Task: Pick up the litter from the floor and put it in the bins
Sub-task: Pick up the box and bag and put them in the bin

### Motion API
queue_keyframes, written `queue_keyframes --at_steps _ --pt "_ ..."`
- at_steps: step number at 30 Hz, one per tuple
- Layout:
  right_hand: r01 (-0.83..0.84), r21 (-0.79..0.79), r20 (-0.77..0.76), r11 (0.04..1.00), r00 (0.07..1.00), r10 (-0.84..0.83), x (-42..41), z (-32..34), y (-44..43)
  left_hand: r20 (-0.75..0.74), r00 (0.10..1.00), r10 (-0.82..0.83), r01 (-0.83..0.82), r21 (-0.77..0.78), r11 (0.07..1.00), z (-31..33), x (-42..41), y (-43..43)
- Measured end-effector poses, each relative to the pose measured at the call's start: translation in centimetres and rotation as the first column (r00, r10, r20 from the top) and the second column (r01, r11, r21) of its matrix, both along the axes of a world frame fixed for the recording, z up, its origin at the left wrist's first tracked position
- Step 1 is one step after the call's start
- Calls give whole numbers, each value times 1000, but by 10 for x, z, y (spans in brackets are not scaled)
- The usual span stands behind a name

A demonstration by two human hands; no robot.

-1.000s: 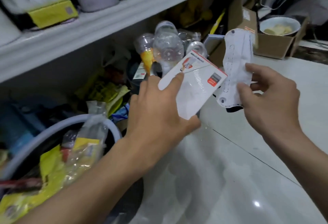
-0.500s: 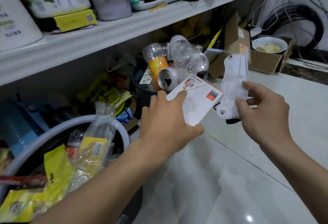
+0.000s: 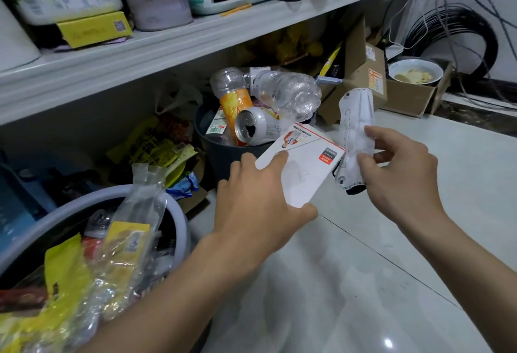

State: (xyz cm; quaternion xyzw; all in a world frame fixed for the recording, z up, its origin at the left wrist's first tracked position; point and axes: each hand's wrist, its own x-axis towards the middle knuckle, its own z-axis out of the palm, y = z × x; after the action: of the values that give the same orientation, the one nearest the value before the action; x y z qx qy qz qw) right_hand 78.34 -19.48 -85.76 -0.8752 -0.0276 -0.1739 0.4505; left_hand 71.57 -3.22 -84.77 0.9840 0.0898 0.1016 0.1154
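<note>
My left hand (image 3: 257, 198) grips a flat white carton with red print (image 3: 303, 165), thumb under its near edge and fingers on top. My right hand (image 3: 402, 176) pinches a long white paper wrapper (image 3: 355, 128) with a dark lower end, held upright just right of the carton. Both are held above the floor in front of a dark round bin (image 3: 223, 156) heaped with clear plastic bottles (image 3: 285, 92), an orange-labelled bottle and a silver can (image 3: 253, 127). At lower left a pale grey bin (image 3: 173, 212) holds yellow and clear plastic wrappers.
A white shelf (image 3: 167, 44) loaded with containers runs overhead from left to right. Yellow packets (image 3: 151, 145) lie under it between the two bins. Cardboard boxes (image 3: 363, 78) and a bowl (image 3: 415, 71) stand at the back right, near coiled black cable. The glossy white tiled floor (image 3: 363, 282) spreads to the right.
Both hands have stayed on the carton and the wrapper. The view has pulled back and risen, so more of the shelf shows and the dark bin's can has come into sight.
</note>
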Motion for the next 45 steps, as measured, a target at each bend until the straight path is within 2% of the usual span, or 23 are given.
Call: queue_keyframes --at_steps 15,27,37,45 --pt "52 -34 17 998 999 -52 -9 15 -25 39 998 -41 41 3 999 8 -13 -16" --pt "108 -61 170 992 981 -96 -25 82 -45 152 979 -136 142 -31 989 66 -30 -27" --pt "-73 -79 267 994 959 92 -42 129 32 214 977 28 -35 28 999 116 -70 40" --pt "-309 -125 286 943 899 333 -68 130 134 155 959 239 -253 80 964 108 -126 125"
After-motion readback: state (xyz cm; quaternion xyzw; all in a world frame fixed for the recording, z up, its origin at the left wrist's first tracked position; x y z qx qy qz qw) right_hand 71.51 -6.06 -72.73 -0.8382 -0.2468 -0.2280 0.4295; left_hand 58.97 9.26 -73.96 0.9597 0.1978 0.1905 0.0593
